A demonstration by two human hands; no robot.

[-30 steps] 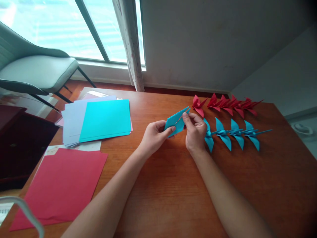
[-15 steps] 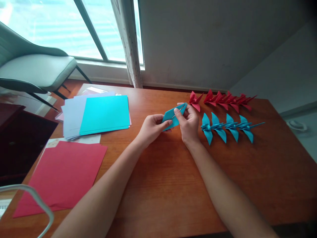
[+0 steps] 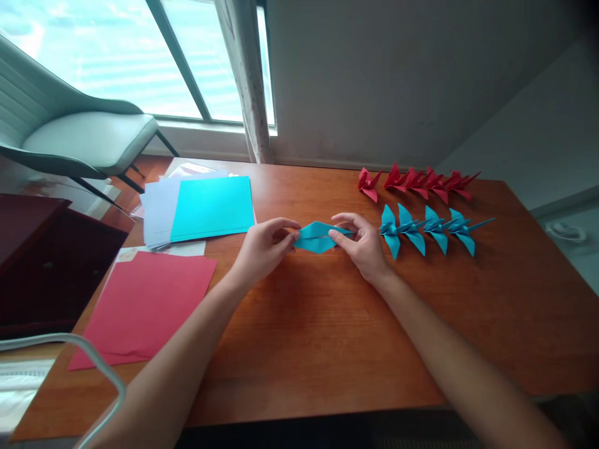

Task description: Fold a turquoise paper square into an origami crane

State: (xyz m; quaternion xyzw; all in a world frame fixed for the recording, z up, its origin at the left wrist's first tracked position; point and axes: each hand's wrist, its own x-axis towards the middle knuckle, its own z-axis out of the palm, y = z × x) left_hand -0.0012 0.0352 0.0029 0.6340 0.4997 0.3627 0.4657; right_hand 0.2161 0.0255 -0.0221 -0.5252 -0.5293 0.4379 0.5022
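Gripping a folded blue paper (image 3: 316, 229) from both ends, with the left hand (image 3: 266, 246) pinched on its left tip and the right hand (image 3: 367, 244) clamped across its right part, thumb on top. Held between the two grips, middle exposed, over the wooden tabletop (image 3: 322, 349); impossible to tell whether touching the wood. Shaped like a long, flat diamond, smooth and crisp-edged, split lengthwise by a narrow slit. Just beyond the right hand, lined up one behind another, four pointed blue paper cranes (image 3: 434, 230); farther back, angular, sharply creased red paper cranes (image 3: 412, 179), with one set slightly apart. Off to the left, stacked flat, square-cornered blue sheets (image 3: 213, 209) overlapping pale lavender sheets (image 3: 158, 215); nearer, wide red paper (image 3: 150, 305), faintly wrinkled along its near edge.
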